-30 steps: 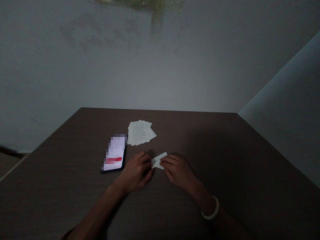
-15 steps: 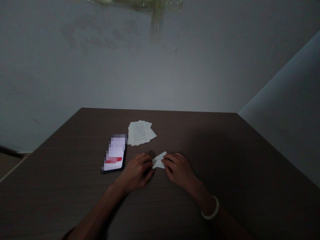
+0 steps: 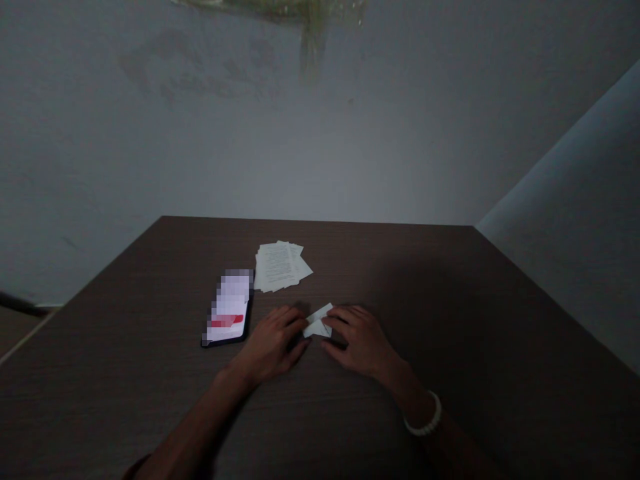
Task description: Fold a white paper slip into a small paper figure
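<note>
Head view: paper (image 3: 318,328) on table (image 3: 400,250), between hands. Some folds made, by look of it; how many left, cannot tell. Left hand (image 3: 275,341) half open, fingertips at paper's left end; pinching or pressing, cannot tell. Right hand (image 3: 361,341) loosely open, fingertips at right edge, thumb apart. Sheets (image 3: 278,265) beyond: printed lines, too small to read. Phone (image 3: 233,297) screen: blurred, red patch, no brand legible.

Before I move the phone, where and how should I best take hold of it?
I would grip the phone by its two long edges, near the middle, coming from its left side: it lies flat, screen up, narrow across, while the papers and the left hand sit close on its right.
</note>
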A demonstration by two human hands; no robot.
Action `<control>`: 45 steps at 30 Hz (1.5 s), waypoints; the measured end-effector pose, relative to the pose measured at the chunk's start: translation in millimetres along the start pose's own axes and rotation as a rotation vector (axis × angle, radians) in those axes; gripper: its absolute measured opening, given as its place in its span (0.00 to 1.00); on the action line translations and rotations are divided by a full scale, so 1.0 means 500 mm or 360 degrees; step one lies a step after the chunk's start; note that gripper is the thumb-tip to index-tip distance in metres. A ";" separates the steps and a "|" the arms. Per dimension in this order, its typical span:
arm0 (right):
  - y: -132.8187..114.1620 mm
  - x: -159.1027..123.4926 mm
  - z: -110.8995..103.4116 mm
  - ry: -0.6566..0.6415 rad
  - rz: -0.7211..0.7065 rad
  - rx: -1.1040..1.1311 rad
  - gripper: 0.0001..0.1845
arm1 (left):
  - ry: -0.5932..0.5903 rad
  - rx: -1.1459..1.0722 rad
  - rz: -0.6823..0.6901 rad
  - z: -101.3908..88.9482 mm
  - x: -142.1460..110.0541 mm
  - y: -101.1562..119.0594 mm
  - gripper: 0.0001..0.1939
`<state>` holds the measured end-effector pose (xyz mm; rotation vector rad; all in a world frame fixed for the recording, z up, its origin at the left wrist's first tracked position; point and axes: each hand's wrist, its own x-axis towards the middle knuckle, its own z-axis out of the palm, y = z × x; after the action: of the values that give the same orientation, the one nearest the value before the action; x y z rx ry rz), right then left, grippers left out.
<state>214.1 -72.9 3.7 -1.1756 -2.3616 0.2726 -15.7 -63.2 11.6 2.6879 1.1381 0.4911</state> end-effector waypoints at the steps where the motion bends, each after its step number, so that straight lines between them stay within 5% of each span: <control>1: 0.000 0.000 0.000 -0.0006 -0.0011 -0.0003 0.16 | -0.0003 -0.0001 0.0004 0.000 0.001 0.000 0.11; 26: 0.000 0.002 0.004 0.0021 -0.0064 -0.0047 0.09 | 0.0032 0.0010 0.0113 0.006 0.004 0.000 0.10; 45: -0.014 0.013 0.004 0.0018 -0.0007 0.0051 0.05 | 0.0086 -0.0230 -0.0064 0.005 0.011 0.013 0.11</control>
<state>204.9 -71.8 7.0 -1.1541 -2.3412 0.3002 -7.0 -63.7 12.5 2.5381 1.1221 0.6178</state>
